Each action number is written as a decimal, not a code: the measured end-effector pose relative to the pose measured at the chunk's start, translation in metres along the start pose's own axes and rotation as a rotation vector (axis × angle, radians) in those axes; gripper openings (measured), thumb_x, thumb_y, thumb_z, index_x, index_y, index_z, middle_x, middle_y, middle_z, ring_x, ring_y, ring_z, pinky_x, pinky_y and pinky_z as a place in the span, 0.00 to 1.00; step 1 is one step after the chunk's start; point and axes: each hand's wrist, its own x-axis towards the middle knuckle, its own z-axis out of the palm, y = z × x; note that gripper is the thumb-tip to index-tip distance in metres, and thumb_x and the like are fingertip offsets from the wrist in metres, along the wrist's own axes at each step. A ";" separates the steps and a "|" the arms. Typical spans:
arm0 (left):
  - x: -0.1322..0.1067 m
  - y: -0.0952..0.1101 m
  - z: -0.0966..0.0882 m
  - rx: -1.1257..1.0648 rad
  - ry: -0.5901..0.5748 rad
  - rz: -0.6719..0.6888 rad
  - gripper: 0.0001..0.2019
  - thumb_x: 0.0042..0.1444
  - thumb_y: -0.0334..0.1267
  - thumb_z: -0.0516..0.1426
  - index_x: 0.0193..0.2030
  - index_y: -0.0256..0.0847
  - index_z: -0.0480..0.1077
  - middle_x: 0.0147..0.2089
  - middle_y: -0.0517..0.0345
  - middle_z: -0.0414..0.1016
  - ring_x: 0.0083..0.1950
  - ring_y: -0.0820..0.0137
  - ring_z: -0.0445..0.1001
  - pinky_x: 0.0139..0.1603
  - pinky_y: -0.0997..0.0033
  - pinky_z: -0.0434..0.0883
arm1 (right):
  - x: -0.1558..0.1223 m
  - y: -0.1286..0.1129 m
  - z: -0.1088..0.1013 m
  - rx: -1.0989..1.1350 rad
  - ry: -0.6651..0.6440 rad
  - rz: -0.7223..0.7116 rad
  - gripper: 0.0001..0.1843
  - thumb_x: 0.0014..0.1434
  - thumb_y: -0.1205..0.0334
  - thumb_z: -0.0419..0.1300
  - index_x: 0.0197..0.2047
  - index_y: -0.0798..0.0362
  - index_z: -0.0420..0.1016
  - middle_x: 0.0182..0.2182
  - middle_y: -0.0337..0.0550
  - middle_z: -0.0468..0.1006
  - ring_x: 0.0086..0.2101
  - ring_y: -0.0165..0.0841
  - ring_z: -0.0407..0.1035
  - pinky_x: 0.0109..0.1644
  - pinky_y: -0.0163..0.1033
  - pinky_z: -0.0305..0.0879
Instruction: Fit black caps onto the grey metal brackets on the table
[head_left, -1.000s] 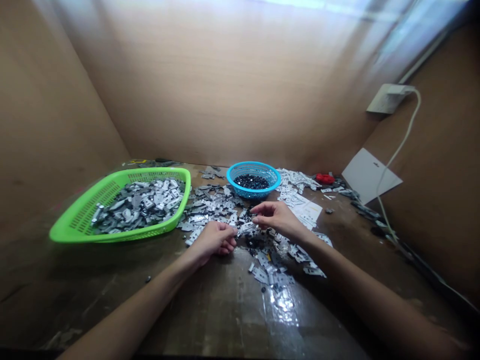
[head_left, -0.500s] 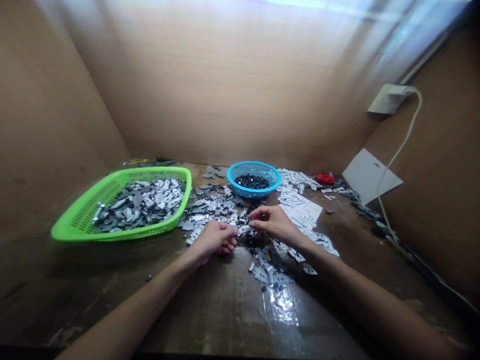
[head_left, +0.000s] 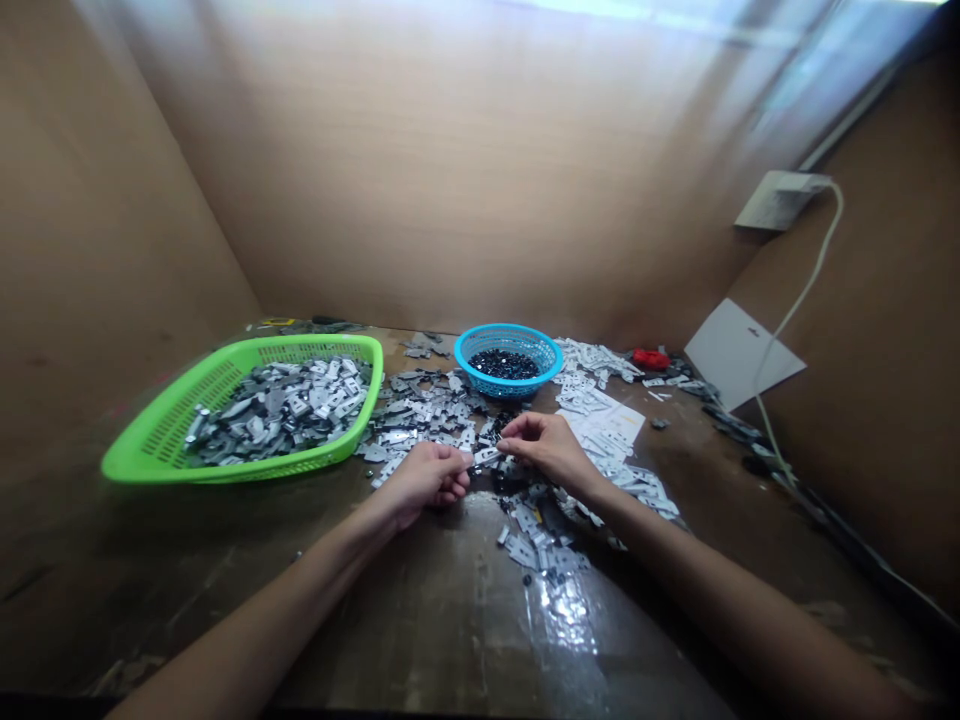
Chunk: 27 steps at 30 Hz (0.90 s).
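My left hand [head_left: 427, 485] is closed around a small silvery metal plate [head_left: 487, 456], whose end sticks out to the right. My right hand [head_left: 544, 450] pinches at that end with thumb and forefinger, though the fingertips hide what they touch. Loose stamped metal plates [head_left: 424, 420] lie scattered on the table around both hands. A small heap of dark parts [head_left: 510, 480] sits just below the plate. Directly ahead stands a blue plastic basket [head_left: 480, 345] holding small black parts [head_left: 504, 364]. A green plastic basket [head_left: 225, 372] full of grey-and-silver plates lies to my left.
The dark wooden table [head_left: 420, 620] is worn and shiny, bounded by brown board walls. To the right lie a white paper sheet [head_left: 611, 425] and a red object [head_left: 650, 358]. A white card [head_left: 739, 352] leans by a wall socket [head_left: 780, 198] with a white cable [head_left: 795, 300].
My right hand has drawn slightly closer to my left, its fingertips now at the plate's end. My left hand has hardly moved. The baskets stay in place.
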 end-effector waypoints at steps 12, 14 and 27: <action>-0.003 0.006 0.002 0.027 0.025 0.113 0.15 0.48 0.47 0.57 0.26 0.35 0.65 0.23 0.60 0.68 0.21 0.80 0.66 0.20 0.83 0.59 | 0.005 0.010 -0.006 0.232 -0.283 0.310 0.20 0.47 0.47 0.61 0.29 0.60 0.75 0.15 0.36 0.67 0.15 0.21 0.55 0.15 0.26 0.51; -0.003 0.007 0.002 0.046 0.044 0.118 0.16 0.47 0.49 0.57 0.27 0.36 0.65 0.24 0.59 0.69 0.22 0.78 0.67 0.20 0.83 0.60 | 0.005 0.009 -0.006 0.251 -0.274 0.300 0.20 0.47 0.48 0.62 0.29 0.60 0.75 0.16 0.36 0.69 0.15 0.20 0.54 0.15 0.26 0.50; -0.004 0.000 0.008 0.045 -0.043 0.199 0.19 0.45 0.50 0.60 0.35 0.35 0.69 0.29 0.53 0.74 0.29 0.71 0.74 0.29 0.75 0.69 | -0.003 0.002 0.006 0.186 -0.230 0.252 0.22 0.48 0.44 0.59 0.30 0.58 0.74 0.16 0.35 0.67 0.16 0.23 0.58 0.17 0.27 0.51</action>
